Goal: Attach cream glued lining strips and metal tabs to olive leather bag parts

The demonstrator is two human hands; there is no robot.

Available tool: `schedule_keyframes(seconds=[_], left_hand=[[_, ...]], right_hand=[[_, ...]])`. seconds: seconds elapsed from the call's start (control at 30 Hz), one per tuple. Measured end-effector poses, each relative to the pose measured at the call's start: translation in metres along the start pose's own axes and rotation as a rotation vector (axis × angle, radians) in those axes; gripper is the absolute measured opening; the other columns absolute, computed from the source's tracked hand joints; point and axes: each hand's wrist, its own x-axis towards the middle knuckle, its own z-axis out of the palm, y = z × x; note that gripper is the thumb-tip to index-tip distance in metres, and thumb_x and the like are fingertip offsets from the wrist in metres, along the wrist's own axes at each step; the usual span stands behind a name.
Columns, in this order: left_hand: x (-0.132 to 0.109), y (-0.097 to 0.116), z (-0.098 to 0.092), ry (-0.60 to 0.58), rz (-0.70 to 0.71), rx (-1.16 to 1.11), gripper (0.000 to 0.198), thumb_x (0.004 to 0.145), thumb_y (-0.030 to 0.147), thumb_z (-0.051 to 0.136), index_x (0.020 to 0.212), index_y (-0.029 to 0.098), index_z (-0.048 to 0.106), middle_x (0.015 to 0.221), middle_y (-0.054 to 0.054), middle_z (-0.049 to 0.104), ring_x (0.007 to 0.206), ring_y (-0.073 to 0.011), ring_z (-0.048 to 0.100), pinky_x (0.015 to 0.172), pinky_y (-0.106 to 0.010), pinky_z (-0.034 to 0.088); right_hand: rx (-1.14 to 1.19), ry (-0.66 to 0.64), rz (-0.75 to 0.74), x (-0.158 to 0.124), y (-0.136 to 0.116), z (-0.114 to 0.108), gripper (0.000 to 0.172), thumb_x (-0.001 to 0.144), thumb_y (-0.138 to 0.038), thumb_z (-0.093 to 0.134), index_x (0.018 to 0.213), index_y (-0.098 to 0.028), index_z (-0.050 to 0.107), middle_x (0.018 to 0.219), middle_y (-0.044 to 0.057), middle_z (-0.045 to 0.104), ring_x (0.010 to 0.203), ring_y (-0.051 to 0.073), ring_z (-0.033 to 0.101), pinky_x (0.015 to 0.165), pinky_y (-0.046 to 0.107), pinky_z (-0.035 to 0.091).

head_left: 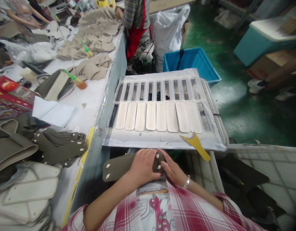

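Note:
In front of my body I hold a dark olive leather panel (119, 167) with rounded ends and small whitish tabs at its corners. My left hand (144, 165) is closed over its middle, fingers on top and thumb toward me. My right hand (173, 168) grips the right end, its fingertips beside the tabs there. Just beyond is a white slatted rack (143, 136) bearing a row of several cream rounded strips (151, 116), each with a line down its middle. A yellow scraper-like tool (197, 147) lies across the rack's near right edge.
On the left bench are olive pieces (63, 147), pale-backed panels (30, 191), folded white paper (53, 112) and a green-tipped glue bottle (78, 82). A blue bin (191, 64) stands behind the rack. A co-worker in a red apron (135, 41) is farther off. A lattice-like surface (270, 160) lies right.

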Motion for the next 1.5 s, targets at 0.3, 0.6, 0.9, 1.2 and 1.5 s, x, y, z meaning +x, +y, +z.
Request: schedule_keyframes(seconds=[0.3,0.6,0.9,1.2,1.5], left_hand=[[-0.048,-0.046,-0.013,0.001,-0.017,0.089,0.091,0.057,0.052,0.073,0.130,0.013,0.035,0.132,-0.015,0.046,0.121,-0.0290,0.041,0.107,-0.046,0.022],[-0.040,-0.045,-0.014,0.020,-0.016,0.067,0.081,0.056,0.050,0.072,0.122,0.013,0.044,0.120,-0.013,0.054,0.109,-0.0295,0.048,0.099,-0.045,0.032],[-0.091,-0.088,-0.047,-0.085,-0.167,0.167,0.096,0.058,0.056,0.070,0.135,0.016,0.030,0.135,-0.013,0.042,0.124,-0.0287,0.037,0.109,-0.050,0.011],[-0.152,-0.144,-0.069,0.026,-0.272,-0.117,0.087,0.057,0.046,0.076,0.131,0.020,0.037,0.134,-0.009,0.045,0.121,-0.0242,0.043,0.105,-0.037,0.032],[-0.170,-0.162,-0.054,0.021,-0.242,-1.154,0.082,0.069,0.046,0.068,0.137,0.021,0.030,0.138,-0.011,0.039,0.123,-0.0275,0.041,0.095,-0.038,0.041]], right_hand=[[-0.120,-0.047,-0.105,0.011,-0.002,-0.017,0.040,0.091,-0.030,0.039,0.130,-0.022,0.041,0.130,0.008,0.049,0.121,0.018,0.045,0.103,0.040,0.038],[-0.474,0.065,-0.337,0.022,-0.009,-0.016,0.035,0.089,-0.019,0.041,0.124,-0.019,0.050,0.117,0.009,0.059,0.108,0.019,0.054,0.092,0.037,0.048],[-0.773,-0.248,-0.471,0.044,-0.058,-0.019,0.078,0.069,-0.057,0.062,0.128,-0.008,0.045,0.129,0.018,0.048,0.117,0.032,0.044,0.100,0.051,0.035],[-0.703,-0.425,-0.502,0.089,-0.101,0.078,0.072,0.073,-0.052,0.061,0.129,-0.011,0.044,0.126,0.015,0.051,0.110,0.029,0.048,0.091,0.044,0.040],[-0.772,-0.458,-0.495,0.094,-0.120,0.111,0.070,0.076,-0.054,0.057,0.132,-0.015,0.041,0.130,0.011,0.048,0.109,0.029,0.048,0.088,0.044,0.040]])
